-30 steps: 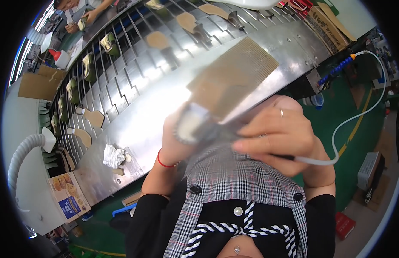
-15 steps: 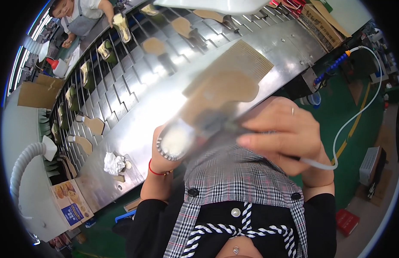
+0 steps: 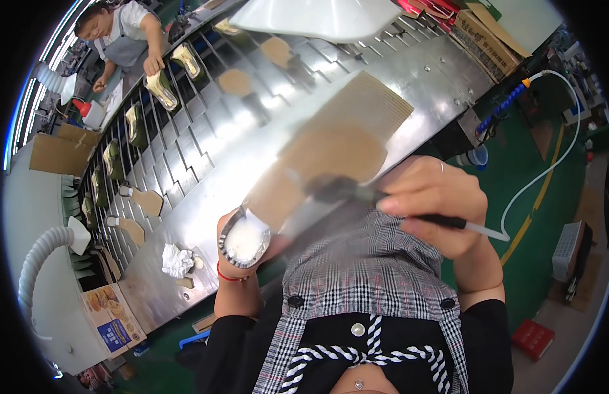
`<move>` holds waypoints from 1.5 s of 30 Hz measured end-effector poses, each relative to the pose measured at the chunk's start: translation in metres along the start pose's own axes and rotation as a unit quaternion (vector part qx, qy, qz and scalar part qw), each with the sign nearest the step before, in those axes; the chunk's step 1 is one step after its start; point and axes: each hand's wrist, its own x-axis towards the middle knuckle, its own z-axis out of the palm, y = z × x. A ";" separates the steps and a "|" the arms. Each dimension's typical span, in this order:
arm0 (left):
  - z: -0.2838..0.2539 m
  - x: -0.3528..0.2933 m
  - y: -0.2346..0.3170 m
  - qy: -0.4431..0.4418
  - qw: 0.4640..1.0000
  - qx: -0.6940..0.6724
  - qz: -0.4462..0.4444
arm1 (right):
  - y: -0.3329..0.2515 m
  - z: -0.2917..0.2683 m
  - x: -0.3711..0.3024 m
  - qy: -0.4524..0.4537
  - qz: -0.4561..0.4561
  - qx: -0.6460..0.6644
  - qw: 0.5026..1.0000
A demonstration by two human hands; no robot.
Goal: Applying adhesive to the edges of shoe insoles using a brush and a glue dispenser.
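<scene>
My left hand (image 3: 229, 231) is closed around the heel end of a tan shoe sole (image 3: 340, 154). That end looks like a cup, white inside with a notched grey rim. The forefoot reaches over a tan corrugated sheet (image 3: 373, 98) on the metal bench. Pinched in my right hand (image 3: 442, 200) is a black-handled brush (image 3: 442, 220) joined to a white hose. Its blurred dark tip is over or against the sole's middle; I cannot tell whether they touch. Below it, a dark blurred shape hides part of my lap.
A slatted metal conveyor (image 3: 179, 148) carries green shoes (image 3: 161, 92) and tan soles (image 3: 145, 200). Across it, a co-worker (image 3: 133, 39) reaches to one shoe. Crumpled white tissue (image 3: 177, 261) lies on the bench (image 3: 212, 262). A white lamp (image 3: 311, 20) hangs at the far side. The hose (image 3: 580, 108) loops at right.
My left hand and the sole have moved slightly left and nearer to me. The brush in my right hand now shows more clearly. The co-worker's hand has moved to a nearer shoe.
</scene>
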 end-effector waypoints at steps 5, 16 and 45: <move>-0.006 -0.004 -0.007 0.009 0.997 -0.082 -0.003 | 0.010 -0.004 -0.002 0.024 0.002 0.076 0.997; -0.024 0.001 -0.008 0.076 0.988 -0.133 -0.022 | 0.031 -0.002 -0.012 0.025 0.187 0.183 0.965; -0.397 -0.008 -0.235 0.441 0.597 0.427 -0.516 | 0.051 0.039 -0.033 0.228 0.365 0.300 0.851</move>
